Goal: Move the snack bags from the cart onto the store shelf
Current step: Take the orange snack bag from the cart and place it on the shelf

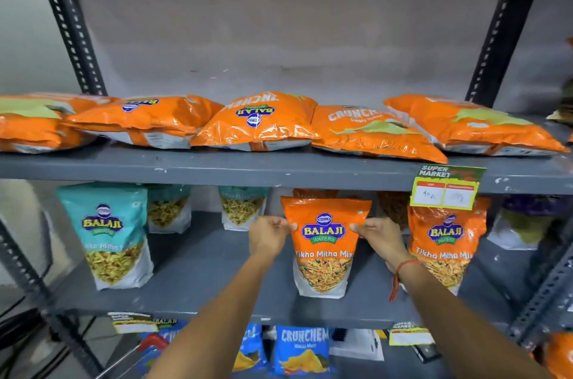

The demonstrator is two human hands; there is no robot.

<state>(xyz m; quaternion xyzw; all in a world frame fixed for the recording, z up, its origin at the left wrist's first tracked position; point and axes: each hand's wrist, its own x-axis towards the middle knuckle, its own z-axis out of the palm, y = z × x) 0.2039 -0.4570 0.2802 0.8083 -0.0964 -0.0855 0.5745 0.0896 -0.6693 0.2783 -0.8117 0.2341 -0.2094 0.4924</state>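
An orange Balaji Tikha Mitha Mix bag [324, 250] stands upright on the middle grey shelf [217, 295]. My left hand [269, 236] pinches its upper left edge and my right hand [379, 236] pinches its upper right edge. A second orange bag of the same kind [446, 242] stands just to its right. A teal Balaji bag [108, 233] stands at the shelf's left, with more teal bags [242, 208] behind. The cart is out of view.
Several orange Crunchem bags [257, 121] lie flat along the upper shelf [279, 169], which carries a price tag [446, 186]. Blue Crunchem bags [302, 350] stand on the lower shelf. Slotted metal uprights [69, 25] frame the rack at both sides.
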